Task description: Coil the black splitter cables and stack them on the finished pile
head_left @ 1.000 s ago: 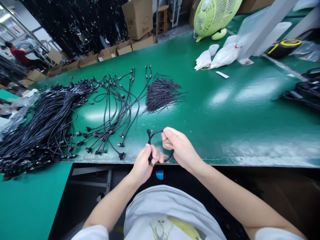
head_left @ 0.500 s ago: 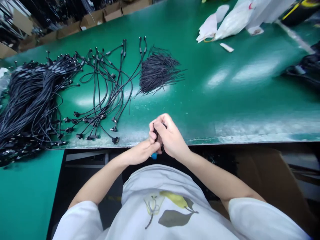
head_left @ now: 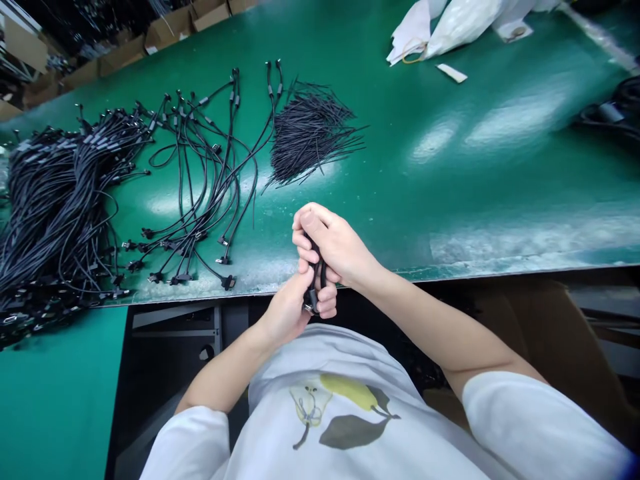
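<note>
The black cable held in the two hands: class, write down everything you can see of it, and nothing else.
The black cable is thin, round and looks rubber- or plastic-sheathed. It is folded into a short bundle of side-by-side strands, standing roughly upright at the near edge of the green table. The right hand wraps its upper part; the left hand pinches its lower end, where a small connector with a metallic tip shows. Most of its length is hidden by the fingers. It does not touch the table.
</note>
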Demonstrator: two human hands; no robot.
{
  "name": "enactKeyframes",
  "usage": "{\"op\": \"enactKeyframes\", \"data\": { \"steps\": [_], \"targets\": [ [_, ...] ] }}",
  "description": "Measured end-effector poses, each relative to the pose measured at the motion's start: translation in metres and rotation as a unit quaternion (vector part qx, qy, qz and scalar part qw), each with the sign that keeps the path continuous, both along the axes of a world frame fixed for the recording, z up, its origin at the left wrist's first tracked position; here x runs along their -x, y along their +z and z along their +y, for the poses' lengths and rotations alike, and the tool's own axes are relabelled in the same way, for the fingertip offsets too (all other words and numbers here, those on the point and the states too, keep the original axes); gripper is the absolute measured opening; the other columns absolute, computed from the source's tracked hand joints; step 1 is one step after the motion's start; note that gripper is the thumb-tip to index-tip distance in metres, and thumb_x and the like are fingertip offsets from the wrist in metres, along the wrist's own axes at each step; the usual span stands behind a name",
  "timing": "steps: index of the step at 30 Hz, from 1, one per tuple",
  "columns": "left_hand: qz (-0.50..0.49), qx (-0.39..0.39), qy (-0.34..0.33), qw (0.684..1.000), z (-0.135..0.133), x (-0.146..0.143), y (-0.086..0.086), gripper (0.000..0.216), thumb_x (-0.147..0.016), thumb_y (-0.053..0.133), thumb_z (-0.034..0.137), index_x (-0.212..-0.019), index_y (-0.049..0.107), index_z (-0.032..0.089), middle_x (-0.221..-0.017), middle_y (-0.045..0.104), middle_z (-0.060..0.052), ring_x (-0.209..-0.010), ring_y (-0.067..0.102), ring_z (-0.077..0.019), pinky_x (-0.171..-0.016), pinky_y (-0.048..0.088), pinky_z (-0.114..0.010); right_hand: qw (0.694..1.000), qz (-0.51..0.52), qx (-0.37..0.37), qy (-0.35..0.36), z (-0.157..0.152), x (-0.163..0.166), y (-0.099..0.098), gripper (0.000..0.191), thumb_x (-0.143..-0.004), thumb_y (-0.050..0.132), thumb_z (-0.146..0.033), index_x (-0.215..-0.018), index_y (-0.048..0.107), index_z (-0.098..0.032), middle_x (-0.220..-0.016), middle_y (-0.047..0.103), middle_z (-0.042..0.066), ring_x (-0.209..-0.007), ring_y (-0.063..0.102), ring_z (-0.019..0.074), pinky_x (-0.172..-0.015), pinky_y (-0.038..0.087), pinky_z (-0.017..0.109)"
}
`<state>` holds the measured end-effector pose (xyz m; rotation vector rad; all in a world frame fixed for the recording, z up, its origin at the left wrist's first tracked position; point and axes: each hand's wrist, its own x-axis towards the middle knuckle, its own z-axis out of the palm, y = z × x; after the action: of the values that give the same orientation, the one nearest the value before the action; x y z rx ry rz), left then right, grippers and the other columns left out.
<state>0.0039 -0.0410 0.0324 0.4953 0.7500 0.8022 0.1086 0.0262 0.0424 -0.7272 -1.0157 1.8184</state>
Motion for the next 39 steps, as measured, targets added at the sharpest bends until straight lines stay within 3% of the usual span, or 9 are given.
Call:
{"op": "enactKeyframes", "data": {
  "steps": [8,10,12,15,19,25,28,34,39],
  "targets": [
    [0.046,-0.061,0.003,0.997,0.006,0.005,-0.006,0.038,-0.085,0.059,0.053,-0.081,0.051,0.016,-0.051,0.025,0.011,-0.042,0.023,-0.0051,-0.042,0.024,-0.018,0.965,-0.183,-0.187,-0.001,0.011,-0.038,0.006,0.023,-0.088,0.058,-0.043,-0.089,0.051,-0.02,-0.077,0.059,-0.001,-0.071,0.061,0.0138,-0.071,0.055,0.033],
    [0.101,-0.086,-0.026,0.991,0.012,0.013,-0.006,0.041,-0.085,0.057,0.056,-0.08,0.049,0.016,-0.053,0.026,0.01,-0.044,0.024,-0.0055,-0.043,0.024,-0.019,0.88,-0.316,-0.355,0.001,0.008,-0.057,0.009,0.018,-0.09,0.056,-0.035,-0.102,0.056,-0.022,-0.101,0.064,0.005,-0.1,0.062,0.021,-0.091,0.049,0.043],
    [0.166,-0.12,-0.076,0.976,0.017,0.018,-0.004,0.045,-0.084,0.055,0.061,-0.078,0.047,0.017,-0.055,0.029,0.009,-0.047,0.026,-0.0063,-0.045,0.025,-0.021,0.74,-0.411,-0.531,0.048,0.003,-0.071,0.009,0.022,-0.093,0.05,-0.025,-0.113,0.056,-0.023,-0.113,0.064,0.007,-0.113,0.055,0.0241,-0.104,0.037,0.051],
    [0.216,-0.151,-0.161,0.951,0.021,0.018,-0.001,0.045,-0.085,0.05,0.062,-0.083,0.046,0.018,-0.061,0.033,0.007,-0.051,0.027,-0.0074,-0.047,0.026,-0.022,0.539,-0.497,-0.672,0.101,-0.007,-0.078,0.006,0.021,-0.094,0.041,-0.016,-0.104,0.06,-0.018,-0.095,0.065,0.007,-0.093,0.058,0.0227,-0.096,0.037,0.049],
    [0.241,-0.165,-0.199,0.936,0.021,0.015,-0.001,0.037,-0.09,0.046,0.055,-0.086,0.043,0.019,-0.062,0.038,0.007,-0.053,0.035,-0.0086,-0.052,0.032,-0.023,0.42,-0.543,-0.723,0.081,-0.016,-0.078,0.001,0.02,-0.093,0.043,-0.014,-0.078,0.056,-0.017,-0.068,0.053,0.003,-0.062,0.044,0.0167,-0.059,0.03,0.034],
    [0.331,-0.266,-0.248,0.871,0.021,0.022,0.003,0.024,-0.093,0.047,0.036,-0.079,0.055,0.018,-0.075,0.06,-0.001,-0.071,0.055,-0.0141,-0.069,0.04,-0.025,0.412,-0.541,-0.73,0.067,-0.026,-0.081,0.003,0.023,-0.091,0.042,-0.011,-0.07,0.047,-0.018,-0.062,0.045,0.001,-0.055,0.035,0.0153,-0.055,0.013,0.034],
    [0.411,-0.358,-0.226,0.807,0.02,0.025,0.008,0.029,-0.095,0.046,0.032,-0.071,0.056,0.019,-0.069,0.058,0.0,-0.066,0.052,-0.0137,-0.065,0.036,-0.025,0.407,-0.558,-0.722,0.053,-0.028,-0.081,0.006,0.02,-0.093,0.043,-0.015,-0.074,0.049,-0.018,-0.063,0.045,0.001,-0.055,0.035,0.0156,-0.055,0.013,0.034],
    [0.472,-0.395,-0.171,0.769,0.023,0.024,-0.002,0.029,-0.096,0.043,0.032,-0.076,0.059,0.02,-0.066,0.055,0.0,-0.062,0.048,-0.0151,-0.061,0.032,-0.026,0.37,-0.588,-0.718,0.043,-0.023,-0.081,-0.004,0.015,-0.094,0.043,-0.017,-0.091,0.057,-0.014,-0.072,0.051,0.004,-0.061,0.041,0.0174,-0.057,0.018,0.034],
    [0.485,-0.444,-0.157,0.737,0.026,0.019,-0.012,0.023,-0.095,0.047,0.03,-0.077,0.057,0.021,-0.071,0.056,-0.002,-0.066,0.049,-0.0179,-0.064,0.033,-0.027,0.409,-0.586,-0.698,0.056,-0.018,-0.076,-0.018,0.021,-0.089,0.042,-0.009,-0.072,0.05,-0.018,-0.063,0.046,0.001,-0.054,0.038,0.0157,-0.057,0.016,0.034]
  ]
}}
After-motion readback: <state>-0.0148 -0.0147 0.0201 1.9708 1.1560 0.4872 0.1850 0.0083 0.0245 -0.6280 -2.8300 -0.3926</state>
